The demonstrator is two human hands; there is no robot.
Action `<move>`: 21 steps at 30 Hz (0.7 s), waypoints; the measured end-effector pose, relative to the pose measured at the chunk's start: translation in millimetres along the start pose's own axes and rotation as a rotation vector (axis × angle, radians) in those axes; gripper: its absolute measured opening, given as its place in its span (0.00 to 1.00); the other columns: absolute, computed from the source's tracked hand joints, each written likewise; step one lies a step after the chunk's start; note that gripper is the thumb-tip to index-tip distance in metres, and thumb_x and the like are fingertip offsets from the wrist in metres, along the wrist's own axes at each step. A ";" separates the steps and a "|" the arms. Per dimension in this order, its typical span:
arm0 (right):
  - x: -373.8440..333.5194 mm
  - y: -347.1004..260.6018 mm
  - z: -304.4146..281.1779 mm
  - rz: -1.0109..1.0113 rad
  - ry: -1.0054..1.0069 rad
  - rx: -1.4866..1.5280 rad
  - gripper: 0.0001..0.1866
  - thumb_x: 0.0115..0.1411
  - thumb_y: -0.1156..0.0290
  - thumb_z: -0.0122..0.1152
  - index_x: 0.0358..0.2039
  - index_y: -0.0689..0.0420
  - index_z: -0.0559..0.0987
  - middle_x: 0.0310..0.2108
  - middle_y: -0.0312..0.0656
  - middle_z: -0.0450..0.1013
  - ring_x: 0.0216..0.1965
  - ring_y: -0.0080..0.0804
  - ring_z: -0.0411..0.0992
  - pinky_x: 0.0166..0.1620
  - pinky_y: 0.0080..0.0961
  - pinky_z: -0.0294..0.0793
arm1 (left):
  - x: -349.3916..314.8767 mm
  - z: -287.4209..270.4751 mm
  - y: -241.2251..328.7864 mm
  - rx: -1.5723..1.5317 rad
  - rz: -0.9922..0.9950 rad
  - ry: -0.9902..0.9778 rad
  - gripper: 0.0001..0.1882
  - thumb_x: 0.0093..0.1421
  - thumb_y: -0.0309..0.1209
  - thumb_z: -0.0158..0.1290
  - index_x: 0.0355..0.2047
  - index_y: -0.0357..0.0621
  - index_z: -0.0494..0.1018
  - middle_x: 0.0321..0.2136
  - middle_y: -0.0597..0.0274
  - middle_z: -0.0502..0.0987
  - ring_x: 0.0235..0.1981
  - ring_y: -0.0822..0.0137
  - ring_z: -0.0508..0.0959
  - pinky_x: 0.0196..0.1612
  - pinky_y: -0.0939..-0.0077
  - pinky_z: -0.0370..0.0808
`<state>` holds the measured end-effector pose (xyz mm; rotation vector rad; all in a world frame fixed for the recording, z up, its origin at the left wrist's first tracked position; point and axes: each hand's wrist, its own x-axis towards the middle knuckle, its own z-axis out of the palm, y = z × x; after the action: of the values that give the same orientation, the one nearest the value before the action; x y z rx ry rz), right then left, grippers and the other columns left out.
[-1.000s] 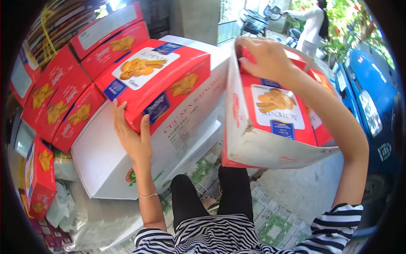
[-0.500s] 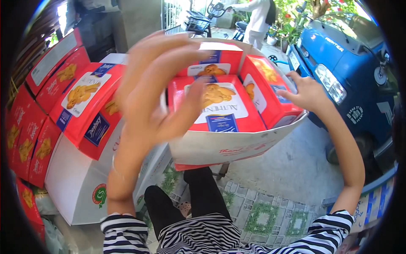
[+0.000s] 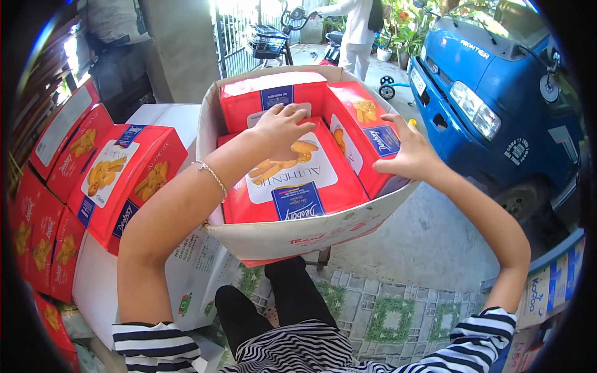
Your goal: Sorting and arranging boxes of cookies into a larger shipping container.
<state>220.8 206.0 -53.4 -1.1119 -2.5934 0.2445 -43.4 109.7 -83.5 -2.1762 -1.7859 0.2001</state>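
In front of me stands a white carton (image 3: pixel 292 239) with its top open, packed with red cookie boxes. A large red cookie box (image 3: pixel 345 186) lies face up inside it. My left hand (image 3: pixel 281 128) reaches over this box, fingers spread, near another red cookie box (image 3: pixel 245 93) standing along the far wall. On the right, a red cookie box (image 3: pixel 359 105) stands against the carton's side. My right hand (image 3: pixel 410 151) rests at its outer edge, thumb and fingers apart. The fingertips' contact with the boxes is partly hidden.
More red cookie boxes (image 3: pixel 134 165) are stacked at left, some on a white carton (image 3: pixel 99 273). A blue truck (image 3: pixel 463 93) is parked at right. Farther back are a person in white (image 3: pixel 356 37) and a bicycle with a basket (image 3: pixel 267 43). Patterned floor (image 3: pixel 388 317) lies below.
My left hand has come down from high in front of me and moved forward over the carton. My right hand stays by the right-hand box. The view has shifted slightly.
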 end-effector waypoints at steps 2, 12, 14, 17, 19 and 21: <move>-0.7 -3.3 -2.8 -0.013 0.071 0.076 0.47 0.31 0.54 0.66 0.56 0.45 0.61 0.43 0.54 0.66 0.44 0.50 0.71 0.48 0.35 0.70 | -1.7 -0.8 -1.8 -0.034 -0.008 0.025 0.41 0.44 0.44 0.62 0.59 0.59 0.58 0.59 0.58 0.59 0.62 0.55 0.56 0.62 0.58 0.55; -26.5 -44.8 -70.6 -0.158 0.303 0.279 0.38 0.31 0.64 0.69 0.47 0.53 0.65 0.39 0.50 0.72 0.40 0.39 0.74 0.45 0.30 0.72 | -4.0 -24.8 -15.2 -0.083 -0.146 0.315 0.38 0.47 0.45 0.60 0.58 0.57 0.59 0.53 0.54 0.66 0.57 0.54 0.64 0.59 0.59 0.60; -39.6 -55.9 -86.6 -0.233 0.352 0.299 0.38 0.32 0.66 0.69 0.47 0.53 0.64 0.37 0.47 0.72 0.39 0.34 0.74 0.41 0.26 0.74 | -0.6 -38.0 -16.8 -0.234 -0.243 0.546 0.40 0.47 0.47 0.61 0.58 0.52 0.59 0.52 0.52 0.67 0.56 0.53 0.65 0.57 0.57 0.62; -57.5 -72.2 -116.1 -0.435 0.448 0.245 0.40 0.32 0.68 0.68 0.51 0.53 0.63 0.36 0.44 0.71 0.38 0.32 0.74 0.41 0.24 0.75 | 4.5 -44.6 -31.3 -0.557 -0.335 0.843 0.53 0.41 0.57 0.62 0.60 0.40 0.52 0.52 0.45 0.65 0.56 0.48 0.64 0.58 0.56 0.60; -65.3 -85.4 -127.1 -0.598 0.399 0.324 0.44 0.30 0.65 0.67 0.53 0.54 0.62 0.38 0.43 0.69 0.39 0.30 0.73 0.43 0.24 0.74 | -1.2 -44.5 -38.8 -0.829 -0.158 0.984 0.55 0.37 0.44 0.70 0.59 0.39 0.50 0.52 0.45 0.65 0.57 0.55 0.64 0.57 0.61 0.62; -69.9 -86.4 -140.0 -0.665 0.321 0.169 0.50 0.31 0.52 0.68 0.55 0.59 0.59 0.43 0.46 0.67 0.45 0.34 0.70 0.51 0.28 0.69 | -18.5 -47.6 -46.0 -1.175 -0.076 0.999 0.54 0.34 0.33 0.72 0.58 0.40 0.51 0.49 0.55 0.68 0.52 0.63 0.68 0.54 0.67 0.67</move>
<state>256.3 100.9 86.8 -0.1753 -2.4287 0.1120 -75.5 92.1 -25.4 -2.0181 -1.3845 -1.9878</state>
